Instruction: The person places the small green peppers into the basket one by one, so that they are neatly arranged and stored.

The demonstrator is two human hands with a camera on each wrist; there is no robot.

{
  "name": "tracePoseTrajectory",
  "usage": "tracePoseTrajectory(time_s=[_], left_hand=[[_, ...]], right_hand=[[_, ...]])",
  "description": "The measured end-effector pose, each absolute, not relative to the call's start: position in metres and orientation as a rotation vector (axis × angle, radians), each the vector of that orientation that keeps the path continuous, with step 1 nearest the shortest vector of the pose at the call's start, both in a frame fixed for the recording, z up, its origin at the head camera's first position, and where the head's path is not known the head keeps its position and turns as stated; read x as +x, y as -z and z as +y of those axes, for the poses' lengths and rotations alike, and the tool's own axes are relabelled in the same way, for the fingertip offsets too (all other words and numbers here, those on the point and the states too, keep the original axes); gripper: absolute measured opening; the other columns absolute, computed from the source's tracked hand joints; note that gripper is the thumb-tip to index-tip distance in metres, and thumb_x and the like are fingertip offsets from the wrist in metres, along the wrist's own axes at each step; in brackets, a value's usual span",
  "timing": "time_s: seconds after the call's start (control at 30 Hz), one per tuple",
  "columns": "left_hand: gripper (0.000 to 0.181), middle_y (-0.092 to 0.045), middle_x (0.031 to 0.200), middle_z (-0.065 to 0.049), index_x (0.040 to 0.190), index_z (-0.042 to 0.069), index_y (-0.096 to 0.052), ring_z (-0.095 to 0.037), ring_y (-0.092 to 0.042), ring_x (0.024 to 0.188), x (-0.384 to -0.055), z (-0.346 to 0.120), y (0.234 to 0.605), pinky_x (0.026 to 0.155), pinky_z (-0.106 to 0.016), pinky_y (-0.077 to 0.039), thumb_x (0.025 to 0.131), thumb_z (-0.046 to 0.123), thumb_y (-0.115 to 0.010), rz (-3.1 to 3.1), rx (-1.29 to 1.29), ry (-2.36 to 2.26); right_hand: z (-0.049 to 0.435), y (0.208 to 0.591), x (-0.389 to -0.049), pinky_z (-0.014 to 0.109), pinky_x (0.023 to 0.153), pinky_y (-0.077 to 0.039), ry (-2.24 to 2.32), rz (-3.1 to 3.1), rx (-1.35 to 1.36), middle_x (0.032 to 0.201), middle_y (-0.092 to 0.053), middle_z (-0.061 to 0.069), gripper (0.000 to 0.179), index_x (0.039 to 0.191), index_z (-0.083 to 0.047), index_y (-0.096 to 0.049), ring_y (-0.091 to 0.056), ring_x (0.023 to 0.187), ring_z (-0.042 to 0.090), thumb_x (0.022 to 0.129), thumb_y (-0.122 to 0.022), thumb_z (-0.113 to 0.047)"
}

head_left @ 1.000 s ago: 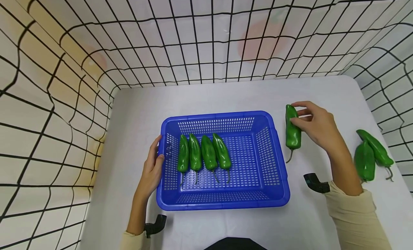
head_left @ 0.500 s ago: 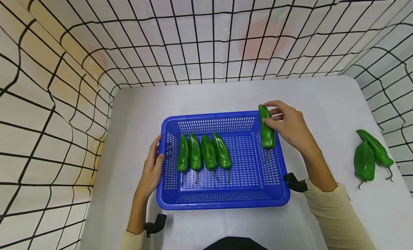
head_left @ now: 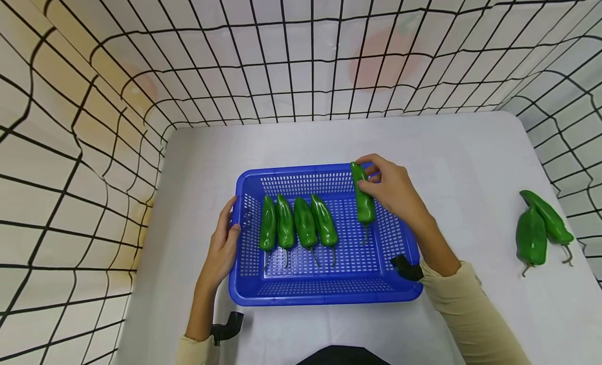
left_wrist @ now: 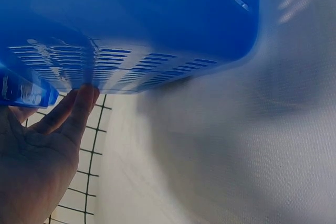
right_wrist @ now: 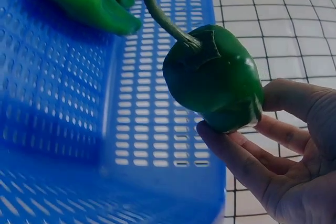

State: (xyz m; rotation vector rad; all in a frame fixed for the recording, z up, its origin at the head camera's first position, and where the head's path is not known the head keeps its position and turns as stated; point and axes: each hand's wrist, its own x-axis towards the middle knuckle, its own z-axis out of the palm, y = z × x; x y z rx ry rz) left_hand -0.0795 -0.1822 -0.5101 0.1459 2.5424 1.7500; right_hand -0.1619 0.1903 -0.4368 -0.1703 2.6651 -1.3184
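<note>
The left hand (head_left: 222,248) grips the basket (head_left: 324,301), while the right hand (head_left: 395,191) pinches a pepper (head_left: 365,204) whose glossy skin could let it slip down beneath.

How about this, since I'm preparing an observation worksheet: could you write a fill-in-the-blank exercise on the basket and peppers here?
1. The basket is ____ in colour.
2. The row of green peppers lying inside it numbers ____.
3. The held pepper is in the person's ____ hand.
4. Outside the basket, ____ loose peppers lie on the table.

Missing words: blue; four; right; two.
</note>
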Motion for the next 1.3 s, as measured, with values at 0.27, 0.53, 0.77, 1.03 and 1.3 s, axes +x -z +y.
tracePoseTrajectory(time_s=[0.27, 0.53, 0.77, 1.03, 1.3], left_hand=[[0.059, -0.035, 0.155, -0.021, 0.159, 0.030, -0.019, -0.049, -0.049, 0.128, -0.080, -0.182, 0.510, 0.088, -0.065, -0.049, 0.105, 0.010, -0.033, 2.546, 0.146, -1.745], [0.060, -0.034, 0.156, -0.019, 0.159, 0.033, -0.020, -0.049, -0.048, 0.129, -0.079, -0.183, 0.510, 0.088, -0.064, -0.049, 0.105, 0.009, -0.033, 2.531, 0.138, -1.759], [0.060, -0.034, 0.156, -0.019, 0.159, 0.033, -0.020, -0.049, -0.047, 0.129, -0.079, -0.182, 0.510, 0.088, -0.065, -0.048, 0.105, 0.009, -0.033, 2.531, 0.144, -1.765], [0.060, -0.035, 0.155, -0.019, 0.159, 0.033, -0.020, -0.048, -0.048, 0.128, -0.079, -0.181, 0.509, 0.088, -0.064, -0.049, 0.105, 0.009, -0.034, 2.535, 0.140, -1.760], [0.060, -0.036, 0.154, -0.020, 0.159, 0.033, -0.020, -0.048, -0.050, 0.127, -0.079, -0.182, 0.509, 0.087, -0.065, -0.050, 0.105, 0.009, -0.033, 2.529, 0.131, -1.760]], right_hand=[[0.173, 0.447, -0.163, 0.040, 0.071, -0.059, 1.299, 2.661, -0.190, 0.111, -0.065, 0.015, 0.043, 0.133, -0.010, -0.058, -0.066, 0.099, 0.030, 0.090, -0.063, -0.011], [0.157, 0.454, -0.162, 0.032, 0.059, -0.056, 1.280, 2.608, -0.176, 0.108, -0.064, 0.016, 0.043, 0.132, -0.010, -0.058, -0.065, 0.090, 0.029, 0.090, -0.065, -0.009], [0.150, 0.464, -0.163, 0.031, 0.053, -0.054, 1.244, 2.590, -0.175, 0.106, -0.065, 0.016, 0.043, 0.130, -0.010, -0.059, -0.063, 0.072, 0.024, 0.088, -0.064, -0.007], [0.146, 0.473, -0.162, 0.028, 0.049, -0.051, 1.176, 2.551, -0.202, 0.099, -0.065, 0.018, 0.042, 0.129, -0.005, -0.058, -0.059, 0.058, 0.019, 0.087, -0.063, -0.001], [0.136, 0.474, -0.164, 0.023, 0.044, -0.040, 1.059, 2.563, -0.269, 0.070, -0.053, 0.007, 0.041, 0.128, -0.002, -0.058, -0.046, 0.049, 0.014, 0.086, -0.061, 0.002]])
